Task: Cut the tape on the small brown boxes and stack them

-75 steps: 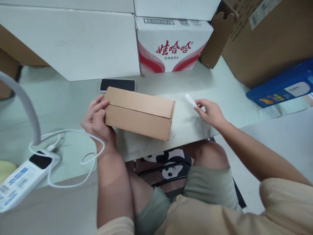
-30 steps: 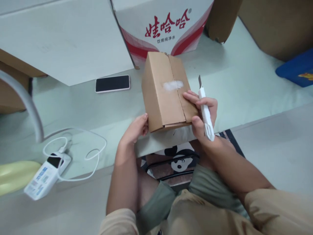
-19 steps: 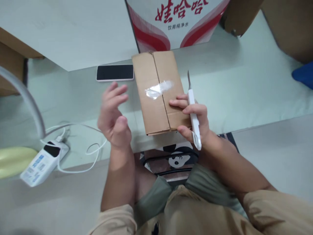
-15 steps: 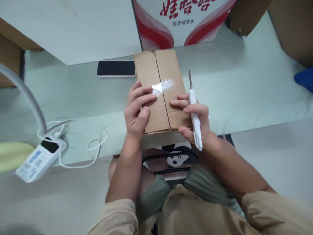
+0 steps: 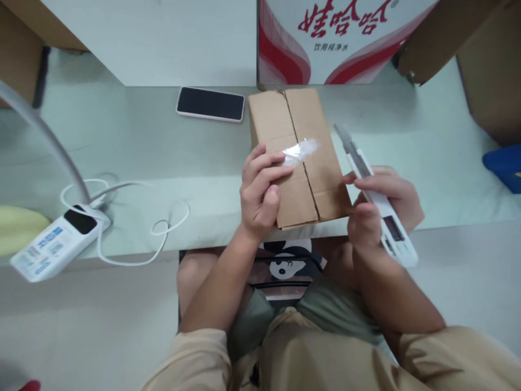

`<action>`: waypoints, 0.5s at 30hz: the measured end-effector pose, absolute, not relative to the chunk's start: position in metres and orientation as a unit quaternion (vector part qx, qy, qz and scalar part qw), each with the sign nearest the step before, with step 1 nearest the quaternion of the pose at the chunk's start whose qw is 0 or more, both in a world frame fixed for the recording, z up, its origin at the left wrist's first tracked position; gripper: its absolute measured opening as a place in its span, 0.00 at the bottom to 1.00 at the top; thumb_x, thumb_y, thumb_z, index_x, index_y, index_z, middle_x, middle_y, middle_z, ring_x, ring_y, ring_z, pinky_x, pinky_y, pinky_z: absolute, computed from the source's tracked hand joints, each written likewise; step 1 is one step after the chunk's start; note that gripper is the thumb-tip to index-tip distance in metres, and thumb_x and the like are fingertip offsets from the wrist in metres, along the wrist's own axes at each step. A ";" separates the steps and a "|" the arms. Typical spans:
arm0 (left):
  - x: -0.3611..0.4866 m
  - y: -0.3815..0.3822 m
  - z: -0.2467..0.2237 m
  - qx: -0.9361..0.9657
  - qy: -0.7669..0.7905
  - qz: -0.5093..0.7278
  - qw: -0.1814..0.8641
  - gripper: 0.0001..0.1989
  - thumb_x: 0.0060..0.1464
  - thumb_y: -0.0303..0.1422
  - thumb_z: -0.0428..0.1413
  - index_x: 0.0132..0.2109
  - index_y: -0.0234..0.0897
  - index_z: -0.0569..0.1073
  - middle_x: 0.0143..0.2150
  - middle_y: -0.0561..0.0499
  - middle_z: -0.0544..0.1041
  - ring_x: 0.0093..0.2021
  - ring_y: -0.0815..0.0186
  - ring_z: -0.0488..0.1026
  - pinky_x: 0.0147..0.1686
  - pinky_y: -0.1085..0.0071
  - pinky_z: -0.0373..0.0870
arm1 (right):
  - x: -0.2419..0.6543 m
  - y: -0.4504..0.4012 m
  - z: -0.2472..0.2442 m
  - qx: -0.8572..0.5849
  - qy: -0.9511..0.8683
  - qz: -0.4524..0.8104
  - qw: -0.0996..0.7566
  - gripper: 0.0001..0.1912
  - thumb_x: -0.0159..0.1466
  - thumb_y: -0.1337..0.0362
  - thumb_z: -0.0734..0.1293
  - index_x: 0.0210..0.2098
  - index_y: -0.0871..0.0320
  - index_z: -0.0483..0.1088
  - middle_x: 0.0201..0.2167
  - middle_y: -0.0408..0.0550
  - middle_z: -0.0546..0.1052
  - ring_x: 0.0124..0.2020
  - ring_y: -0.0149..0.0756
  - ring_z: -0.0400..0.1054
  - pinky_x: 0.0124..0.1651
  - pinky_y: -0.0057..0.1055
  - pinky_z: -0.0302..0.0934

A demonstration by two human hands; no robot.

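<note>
A small closed cardboard box (image 5: 325,176) rests on the table, a dark seam running along its top. Clear tape (image 5: 301,152) crosses the seam near the middle. My left hand (image 5: 262,193) holds the box from its left side, with fingers and thumb pressed on the top, the fingertips by the tape. Off the box's right side, my right hand (image 5: 380,209) grips a white utility knife (image 5: 382,209) between thumb and fingers. The knife's metal blade is out and points up and left, beside the box and apart from the tape.
A phone (image 5: 210,104) lies left of the box. Behind stands a white and red carton (image 5: 325,65). At left, a white device (image 5: 57,244) with a cable (image 5: 134,262) sits by a grey lamp neck (image 5: 49,136). A blue object (image 5: 504,165) is at the right edge.
My right hand has moved right, away from the box top, turning the knife so its blade leans further left. My left hand stays on the box. The whole view has shifted.
</note>
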State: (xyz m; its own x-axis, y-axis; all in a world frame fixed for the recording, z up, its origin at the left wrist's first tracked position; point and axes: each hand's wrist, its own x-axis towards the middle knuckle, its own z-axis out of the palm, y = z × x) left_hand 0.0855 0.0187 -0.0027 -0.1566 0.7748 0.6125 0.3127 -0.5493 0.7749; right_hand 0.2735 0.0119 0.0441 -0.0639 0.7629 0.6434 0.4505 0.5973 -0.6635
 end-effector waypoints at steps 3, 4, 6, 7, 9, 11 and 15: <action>0.089 0.015 -0.004 0.618 0.437 0.626 0.186 0.23 0.67 0.51 0.44 0.46 0.45 0.79 0.53 0.49 0.78 0.64 0.53 0.70 0.73 0.42 0.54 | 0.270 0.009 0.055 -0.443 -0.754 0.139 0.465 0.17 0.68 0.51 0.62 0.55 0.43 0.70 0.40 0.46 0.78 0.40 0.42 0.73 0.45 0.46 0.70; 0.089 0.015 -0.005 0.616 0.438 0.626 0.191 0.24 0.67 0.52 0.44 0.46 0.45 0.79 0.52 0.49 0.78 0.64 0.53 0.71 0.73 0.41 0.53 | 0.268 0.009 0.057 -0.449 -0.766 0.137 0.439 0.19 0.68 0.53 0.63 0.58 0.42 0.69 0.40 0.46 0.78 0.40 0.42 0.73 0.46 0.46 0.69; 0.089 0.014 -0.005 0.607 0.439 0.629 0.208 0.24 0.66 0.53 0.45 0.46 0.45 0.79 0.52 0.49 0.78 0.64 0.52 0.71 0.74 0.40 0.52 | 0.264 0.010 0.061 -0.444 -0.787 0.124 0.410 0.19 0.68 0.55 0.63 0.58 0.42 0.69 0.41 0.45 0.78 0.41 0.42 0.73 0.48 0.46 0.68; 0.089 0.014 -0.004 0.598 0.440 0.633 0.219 0.23 0.65 0.54 0.46 0.45 0.46 0.79 0.52 0.49 0.78 0.65 0.51 0.70 0.74 0.39 0.51 | 0.262 0.011 0.062 -0.434 -0.796 0.115 0.407 0.18 0.68 0.56 0.63 0.56 0.43 0.70 0.40 0.44 0.78 0.41 0.42 0.73 0.49 0.45 0.68; 0.088 0.013 -0.003 0.576 0.445 0.642 0.241 0.23 0.63 0.55 0.49 0.44 0.47 0.80 0.51 0.50 0.77 0.66 0.50 0.69 0.74 0.38 0.50 | 0.260 0.012 0.063 -0.407 -0.812 0.103 0.405 0.18 0.68 0.57 0.63 0.56 0.43 0.71 0.41 0.45 0.78 0.42 0.42 0.73 0.51 0.45 0.67; 0.088 0.013 -0.002 0.565 0.449 0.644 0.255 0.23 0.62 0.56 0.50 0.44 0.47 0.80 0.51 0.50 0.77 0.66 0.49 0.68 0.74 0.38 0.49 | 0.259 0.012 0.065 -0.402 -0.817 0.092 0.403 0.19 0.67 0.59 0.63 0.57 0.43 0.70 0.44 0.45 0.78 0.45 0.43 0.73 0.53 0.45 0.67; 0.091 0.013 0.000 0.588 0.444 0.631 0.244 0.24 0.64 0.56 0.48 0.45 0.47 0.80 0.52 0.50 0.77 0.65 0.50 0.69 0.74 0.38 0.49 | 0.256 0.011 0.070 -0.435 -0.807 0.096 0.389 0.17 0.68 0.59 0.62 0.55 0.44 0.72 0.52 0.47 0.77 0.54 0.48 0.73 0.60 0.50 0.66</action>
